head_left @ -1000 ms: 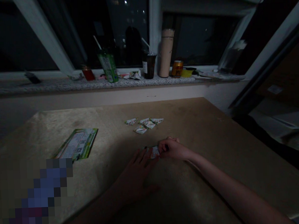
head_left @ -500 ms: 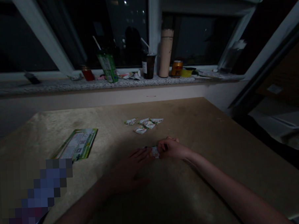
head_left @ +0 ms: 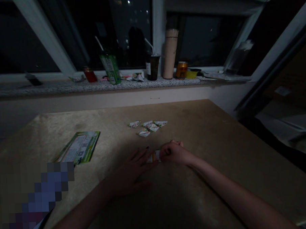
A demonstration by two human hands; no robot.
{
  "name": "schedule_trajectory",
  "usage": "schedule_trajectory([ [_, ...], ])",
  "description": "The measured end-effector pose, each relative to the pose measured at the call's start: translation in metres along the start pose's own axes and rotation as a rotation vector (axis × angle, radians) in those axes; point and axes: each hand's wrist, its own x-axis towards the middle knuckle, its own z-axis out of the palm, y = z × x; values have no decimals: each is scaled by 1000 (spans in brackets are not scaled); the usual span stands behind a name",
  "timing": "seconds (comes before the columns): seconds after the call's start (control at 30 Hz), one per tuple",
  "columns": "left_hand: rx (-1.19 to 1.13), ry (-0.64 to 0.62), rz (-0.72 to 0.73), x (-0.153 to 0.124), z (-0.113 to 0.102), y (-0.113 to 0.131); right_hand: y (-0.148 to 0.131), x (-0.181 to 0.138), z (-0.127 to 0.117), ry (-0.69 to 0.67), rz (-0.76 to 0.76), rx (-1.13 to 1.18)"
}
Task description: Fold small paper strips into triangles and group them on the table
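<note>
A small piece of printed paper or wrapper (head_left: 153, 157), white with some orange, lies flat on the table between my two hands. My left hand (head_left: 130, 169) rests on the table with its fingers spread, and its fingertips reach the left end of this piece. At the right end, my right hand (head_left: 173, 153) is closed with bent fingers, seemingly pinching the piece; the fingers hide that end. Beyond my hands sit several small folded printed packets (head_left: 152, 127) in angular shapes, one of them (head_left: 134, 124) apart on the left.
On the table's left lies a green printed pack (head_left: 87, 146); a pixelated patch covers the lower left. The granite windowsill (head_left: 131, 84) holds a green cup (head_left: 110, 67), a dark cup with a straw (head_left: 152, 68), a tall pinkish cylinder (head_left: 170, 54), an orange can (head_left: 181, 70) and a red jar (head_left: 89, 75).
My left hand has slid slightly left with its fingers spreading, and more of the small printed piece shows. My right hand has stayed almost in place, still closed.
</note>
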Motion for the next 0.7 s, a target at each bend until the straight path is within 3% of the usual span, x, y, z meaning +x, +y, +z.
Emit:
schedule_trajectory([
  [0.43, 117, 67, -103, -18, 4, 18, 1, 0, 1, -1, -3, 9],
  [0.7, 110, 80, -110, -18, 2, 13, -2, -1, -1, -6, 15, 6],
])
